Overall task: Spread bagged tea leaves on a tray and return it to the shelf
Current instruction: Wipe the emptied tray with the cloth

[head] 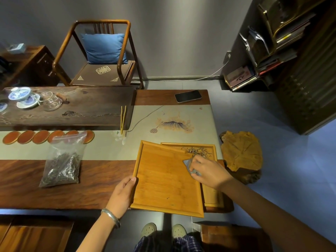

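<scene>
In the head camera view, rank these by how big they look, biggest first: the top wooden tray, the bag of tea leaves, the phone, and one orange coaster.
1. Top wooden tray
2. Bag of tea leaves
3. Phone
4. Orange coaster

The phone and coaster look close in size, and the phone lies farther away, so that order is unsure.

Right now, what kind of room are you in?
Probably a tea room: a blue-and-white porcelain lidded cup sits on the dark wooden tea board, beside a row of round orange coasters and a clear bag of dried tea leaves.

Bare forearms, no sleeves; a silver bangle (111, 217) on the left wrist; dark plaid trousers (169, 244); pale perforated clogs (148, 230).
</scene>
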Demonstrator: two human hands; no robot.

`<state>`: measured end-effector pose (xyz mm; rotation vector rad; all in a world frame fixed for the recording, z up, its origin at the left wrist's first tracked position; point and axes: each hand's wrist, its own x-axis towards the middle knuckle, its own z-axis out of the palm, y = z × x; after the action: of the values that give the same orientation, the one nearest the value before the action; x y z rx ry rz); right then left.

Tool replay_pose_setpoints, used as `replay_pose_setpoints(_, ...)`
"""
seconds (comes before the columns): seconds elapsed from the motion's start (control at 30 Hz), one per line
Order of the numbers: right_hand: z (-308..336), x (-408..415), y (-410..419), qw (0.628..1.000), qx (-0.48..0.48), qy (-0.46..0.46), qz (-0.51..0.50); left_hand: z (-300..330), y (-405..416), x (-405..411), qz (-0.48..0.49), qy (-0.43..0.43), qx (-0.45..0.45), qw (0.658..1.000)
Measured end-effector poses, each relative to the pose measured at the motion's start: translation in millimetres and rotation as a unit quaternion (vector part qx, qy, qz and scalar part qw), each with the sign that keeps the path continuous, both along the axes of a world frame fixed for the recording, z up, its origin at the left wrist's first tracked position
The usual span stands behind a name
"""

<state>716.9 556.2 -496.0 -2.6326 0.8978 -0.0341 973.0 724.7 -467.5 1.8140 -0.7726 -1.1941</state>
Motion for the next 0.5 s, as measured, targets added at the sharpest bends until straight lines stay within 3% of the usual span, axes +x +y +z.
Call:
replay_pose_setpoints(0.3, 16, 2, 5, 0.988, 0.054, -0.097, -0.103, 2, -2, 1, 0.006, 0.0, 0.014, 1.0)
replay_pose_setpoints(0.5, 47, 23, 73, 0.975, 0.098, -0.193, -0.055, 8, -8, 0, 0.004, -0.016, 0.007, 1.0)
